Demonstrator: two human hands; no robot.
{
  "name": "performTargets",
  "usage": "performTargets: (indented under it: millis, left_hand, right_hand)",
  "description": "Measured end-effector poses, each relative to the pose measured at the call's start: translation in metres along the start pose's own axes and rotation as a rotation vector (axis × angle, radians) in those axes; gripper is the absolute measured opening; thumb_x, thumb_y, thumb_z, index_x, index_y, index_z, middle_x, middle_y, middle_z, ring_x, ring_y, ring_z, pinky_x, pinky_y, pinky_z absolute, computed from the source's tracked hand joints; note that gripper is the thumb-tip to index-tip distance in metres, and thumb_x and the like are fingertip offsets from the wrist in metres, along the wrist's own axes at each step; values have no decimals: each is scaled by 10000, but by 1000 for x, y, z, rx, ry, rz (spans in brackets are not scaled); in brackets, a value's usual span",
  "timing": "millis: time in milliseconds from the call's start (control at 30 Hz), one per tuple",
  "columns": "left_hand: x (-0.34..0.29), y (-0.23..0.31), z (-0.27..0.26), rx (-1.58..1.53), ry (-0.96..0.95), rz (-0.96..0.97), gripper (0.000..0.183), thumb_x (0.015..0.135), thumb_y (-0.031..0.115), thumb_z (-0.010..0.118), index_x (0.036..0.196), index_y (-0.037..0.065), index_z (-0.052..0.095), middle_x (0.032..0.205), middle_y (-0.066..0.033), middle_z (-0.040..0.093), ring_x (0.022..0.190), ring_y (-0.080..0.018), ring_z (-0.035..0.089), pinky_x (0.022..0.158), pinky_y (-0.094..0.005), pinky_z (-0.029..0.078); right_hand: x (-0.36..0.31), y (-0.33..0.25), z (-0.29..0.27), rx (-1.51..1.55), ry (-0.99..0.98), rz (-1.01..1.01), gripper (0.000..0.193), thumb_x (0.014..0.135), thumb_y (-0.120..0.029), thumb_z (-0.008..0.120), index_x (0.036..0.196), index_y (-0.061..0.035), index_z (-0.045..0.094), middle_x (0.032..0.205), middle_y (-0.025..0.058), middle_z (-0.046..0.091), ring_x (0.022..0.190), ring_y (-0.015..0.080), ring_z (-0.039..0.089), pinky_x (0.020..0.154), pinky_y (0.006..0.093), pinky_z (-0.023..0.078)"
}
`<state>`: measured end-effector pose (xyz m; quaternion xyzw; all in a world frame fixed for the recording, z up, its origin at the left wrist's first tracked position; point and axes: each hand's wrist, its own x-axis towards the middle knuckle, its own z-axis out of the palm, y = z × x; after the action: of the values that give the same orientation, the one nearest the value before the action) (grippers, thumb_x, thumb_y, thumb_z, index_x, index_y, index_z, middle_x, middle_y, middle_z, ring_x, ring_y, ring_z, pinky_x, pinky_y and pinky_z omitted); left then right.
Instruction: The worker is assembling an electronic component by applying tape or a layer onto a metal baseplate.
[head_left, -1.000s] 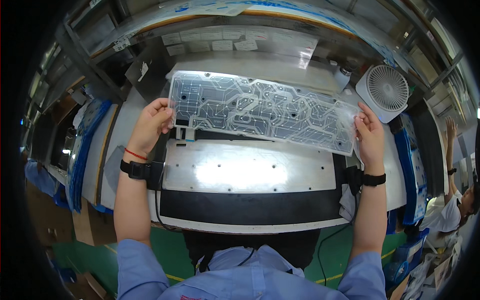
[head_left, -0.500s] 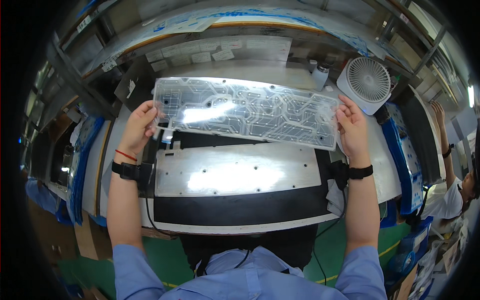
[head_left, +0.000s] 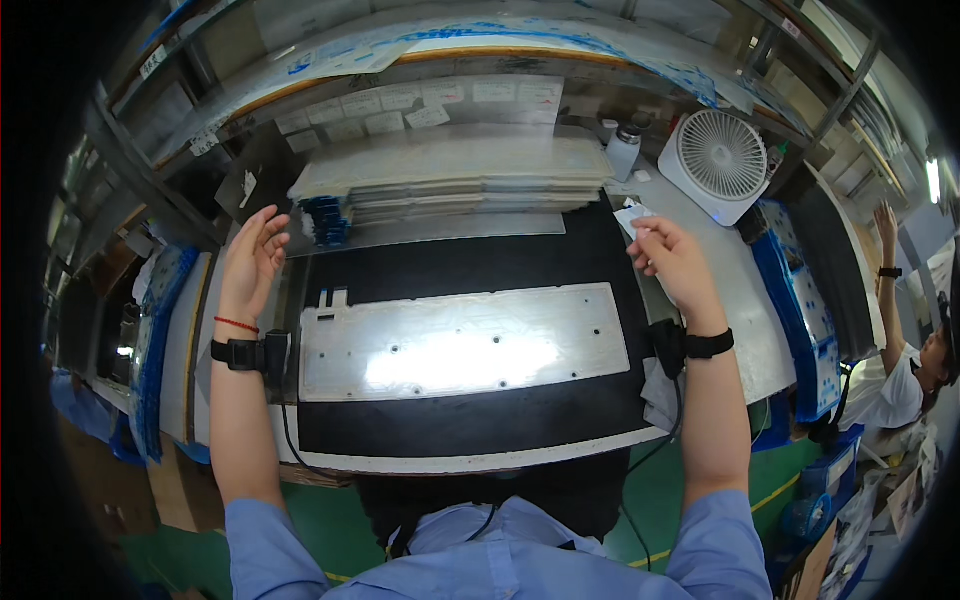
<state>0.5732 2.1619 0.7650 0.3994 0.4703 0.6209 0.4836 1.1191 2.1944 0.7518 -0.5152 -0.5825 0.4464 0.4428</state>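
Note:
My left hand (head_left: 257, 255) is raised at the left of the work mat, holding nothing, its fingers loosely stretched. Across the mat, my right hand (head_left: 672, 258) hovers with loosely bent fingers and nothing visible in them. It is nearest to a small white paper (head_left: 632, 217). Between my forearms a flat silvery metal plate (head_left: 460, 340) with small holes and a notched upper left corner lies on the black mat (head_left: 470, 422). Beyond it sits a stack of thin flat sheets (head_left: 460, 165), with dark blue tabs (head_left: 325, 220) at its left end.
A white fan (head_left: 720, 155) and a bottle (head_left: 622, 153) stand at the back right. Blue-edged panels (head_left: 805, 310) line the right side. Overhead runs a shelf (head_left: 470, 45). Cables hang from both wrist straps. At the far right another person (head_left: 895, 385) has an arm raised.
The clear circuit-patterned sheet that both hands held up has left them. My hands are now apart and free, and the sheet stack behind shows. The metal plate still lies on the mat.

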Motion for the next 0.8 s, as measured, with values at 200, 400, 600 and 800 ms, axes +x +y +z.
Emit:
performTargets:
  millis: [200, 400, 600, 800]
  left_hand:
    - [-10, -18, -18, -41, 6, -105, 312, 1000, 237, 473, 1234, 40, 538, 1026, -21, 632, 805, -75, 585, 674, -182, 475]
    - [-13, -17, -17, -22, -47, -130, 313, 994, 244, 485, 1234, 51, 539, 1013, -6, 632, 802, -67, 571, 679, -182, 462]
    - [-15, -16, -13, 23, -56, -154, 322, 996, 255, 481, 1243, 54, 530, 1014, 1, 627, 815, -64, 561, 678, -177, 452]
    - [-16, -16, -7, 43, -88, -155, 321, 1000, 256, 474, 1242, 53, 531, 1013, -2, 626, 821, -66, 564, 676, -180, 452]
  right_hand:
    - [-4, 0, 11, -285, -250, 98, 230, 935, -161, 556, 1061, 23, 613, 811, 56, 653, 721, 108, 605, 655, 244, 484]
    - [-5, -2, 15, -302, -264, 85, 224, 930, -157, 571, 1049, 27, 615, 803, 64, 652, 723, 111, 611, 659, 246, 488]
    - [-4, 1, 16, -252, -344, 157, 243, 930, -155, 575, 1088, 28, 604, 830, 60, 654, 729, 98, 592, 668, 238, 478]
    - [-4, 4, 16, -321, -323, 96, 266, 918, -136, 590, 1131, 23, 588, 842, 25, 632, 747, 74, 557, 682, 225, 459]
